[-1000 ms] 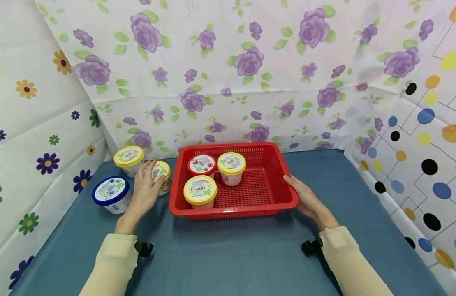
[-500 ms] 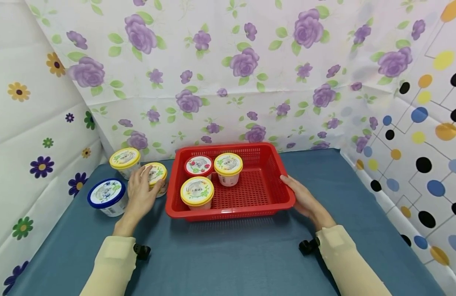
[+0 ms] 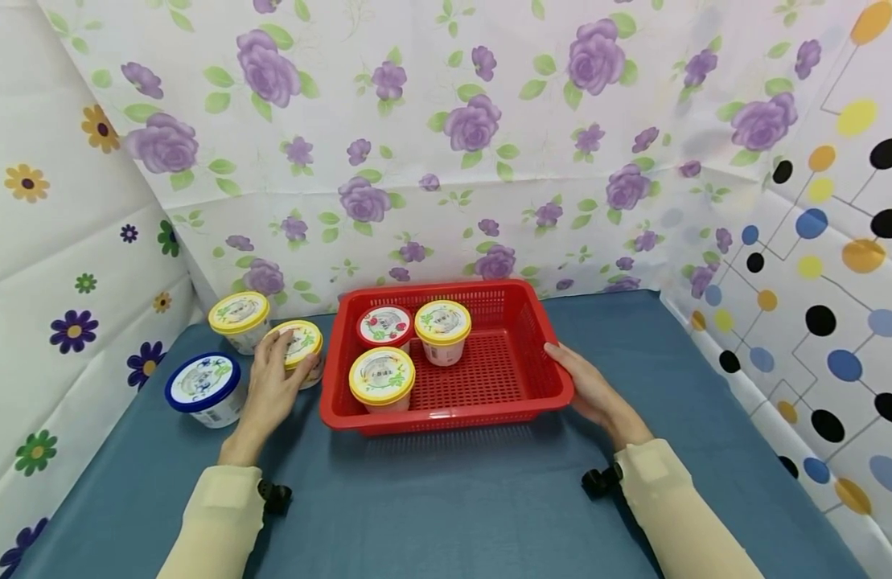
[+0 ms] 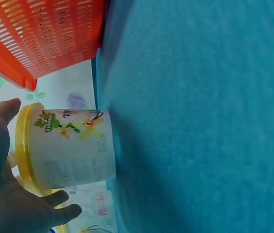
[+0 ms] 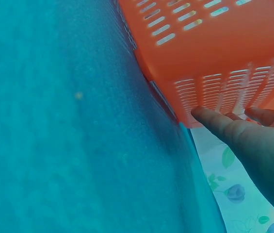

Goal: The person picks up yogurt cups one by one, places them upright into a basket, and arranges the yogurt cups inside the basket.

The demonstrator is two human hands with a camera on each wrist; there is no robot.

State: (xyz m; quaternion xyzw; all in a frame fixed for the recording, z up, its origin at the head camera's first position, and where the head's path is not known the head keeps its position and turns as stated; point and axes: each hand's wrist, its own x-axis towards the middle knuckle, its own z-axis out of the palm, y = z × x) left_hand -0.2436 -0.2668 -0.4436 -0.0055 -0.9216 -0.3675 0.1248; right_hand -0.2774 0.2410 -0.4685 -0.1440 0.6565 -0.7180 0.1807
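Yellow-lidded tub (image 3: 306, 344) — partly behind left hand (image 3: 267, 392)

The upper right is filled by an orange-red slotted plastic basket (image 5: 200, 63), seen from outside, with its walls pierced by rows of narrow openings. Against the more finely slotted wall the right hand (image 5: 265, 150) is set from the right edge, its visible fingers held out nearly straight, the nearest fingertip laid over the slots. The left side is taken up by a blue-green tablecloth (image 5: 69, 126), shaded along the basket. At lower right, beyond the cloth's edge, a pale floral sheet (image 5: 224, 213) is shown, printed with purplish blooms and green leaves.
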